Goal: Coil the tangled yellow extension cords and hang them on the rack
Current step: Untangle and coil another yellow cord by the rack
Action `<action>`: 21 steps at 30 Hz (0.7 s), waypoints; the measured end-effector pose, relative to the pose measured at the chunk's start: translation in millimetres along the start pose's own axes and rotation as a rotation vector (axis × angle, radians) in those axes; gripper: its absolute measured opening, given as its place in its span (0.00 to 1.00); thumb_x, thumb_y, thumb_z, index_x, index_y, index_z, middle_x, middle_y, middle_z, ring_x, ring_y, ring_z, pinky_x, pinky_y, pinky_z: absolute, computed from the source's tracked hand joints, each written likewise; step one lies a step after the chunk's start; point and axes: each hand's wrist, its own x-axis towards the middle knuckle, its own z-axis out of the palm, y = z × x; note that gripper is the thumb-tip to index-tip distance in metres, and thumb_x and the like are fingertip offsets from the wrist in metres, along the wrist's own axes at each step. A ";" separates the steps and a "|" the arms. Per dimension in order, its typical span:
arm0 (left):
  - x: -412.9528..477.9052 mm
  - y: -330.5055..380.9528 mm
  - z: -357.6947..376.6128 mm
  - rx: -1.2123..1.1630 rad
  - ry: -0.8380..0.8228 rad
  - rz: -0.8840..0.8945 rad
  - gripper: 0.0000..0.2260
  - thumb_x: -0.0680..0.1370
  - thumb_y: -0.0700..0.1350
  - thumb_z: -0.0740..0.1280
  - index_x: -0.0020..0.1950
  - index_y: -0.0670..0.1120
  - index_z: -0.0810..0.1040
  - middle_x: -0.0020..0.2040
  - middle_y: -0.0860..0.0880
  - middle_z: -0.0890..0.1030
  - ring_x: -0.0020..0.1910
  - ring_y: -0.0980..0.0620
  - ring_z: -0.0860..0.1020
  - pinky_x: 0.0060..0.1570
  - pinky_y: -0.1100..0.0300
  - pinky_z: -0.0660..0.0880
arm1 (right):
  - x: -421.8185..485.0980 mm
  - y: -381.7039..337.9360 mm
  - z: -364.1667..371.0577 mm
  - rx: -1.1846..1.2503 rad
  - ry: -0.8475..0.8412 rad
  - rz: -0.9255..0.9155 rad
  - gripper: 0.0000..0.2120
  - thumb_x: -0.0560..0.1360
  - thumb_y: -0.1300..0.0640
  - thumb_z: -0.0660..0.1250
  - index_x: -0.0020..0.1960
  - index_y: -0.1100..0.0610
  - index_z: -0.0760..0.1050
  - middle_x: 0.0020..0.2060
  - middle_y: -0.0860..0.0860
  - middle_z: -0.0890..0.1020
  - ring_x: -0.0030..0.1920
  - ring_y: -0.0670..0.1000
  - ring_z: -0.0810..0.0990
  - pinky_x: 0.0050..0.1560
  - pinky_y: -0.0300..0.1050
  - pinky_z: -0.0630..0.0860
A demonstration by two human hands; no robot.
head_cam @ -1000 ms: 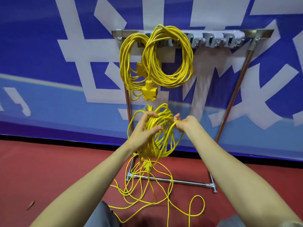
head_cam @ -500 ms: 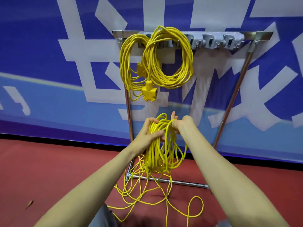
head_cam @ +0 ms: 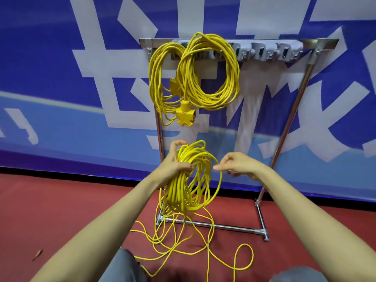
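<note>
The left hand is clamped round a half-wound cord before the rack — loose turns trail on the floor. The right hand curls at the outer loop; whether it pinches, I cannot tell. Two coils hang above.

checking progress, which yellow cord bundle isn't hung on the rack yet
The bundle gripped by the left hand, its loose end trailing on the floor. The narrow coil and round coil already hang from the rack.
</note>
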 end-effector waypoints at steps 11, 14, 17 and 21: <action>-9.5 45.0 3.4 0.083 -0.329 -0.096 0.30 0.61 0.35 0.66 0.60 0.48 0.61 0.26 0.45 0.70 0.22 0.50 0.69 0.25 0.63 0.68 | -7.6 -31.5 9.0 -0.300 0.040 -0.748 0.66 0.56 0.42 0.81 0.72 0.36 0.32 0.74 0.47 0.60 0.74 0.40 0.52 0.75 0.54 0.54; -10.7 50.1 6.2 0.178 -0.323 -0.066 0.27 0.66 0.32 0.64 0.61 0.49 0.61 0.29 0.44 0.73 0.23 0.50 0.71 0.24 0.62 0.71 | -6.7 -27.4 6.7 -0.281 0.030 -0.680 0.63 0.60 0.49 0.81 0.72 0.35 0.33 0.66 0.51 0.73 0.66 0.47 0.71 0.66 0.51 0.69; -11.0 54.6 9.7 0.245 -0.301 -0.041 0.30 0.69 0.30 0.72 0.63 0.49 0.61 0.34 0.47 0.78 0.27 0.52 0.76 0.27 0.61 0.75 | -3.7 -24.4 4.5 -0.268 0.029 -0.693 0.59 0.63 0.55 0.79 0.72 0.34 0.35 0.60 0.50 0.76 0.56 0.49 0.78 0.57 0.49 0.75; -7.6 51.7 9.1 0.178 -0.208 -0.058 0.31 0.70 0.30 0.74 0.63 0.49 0.61 0.32 0.50 0.79 0.26 0.53 0.76 0.27 0.62 0.74 | 0.8 -17.4 -0.1 -0.370 0.089 -0.753 0.51 0.69 0.51 0.75 0.74 0.38 0.38 0.74 0.51 0.58 0.73 0.51 0.59 0.70 0.49 0.64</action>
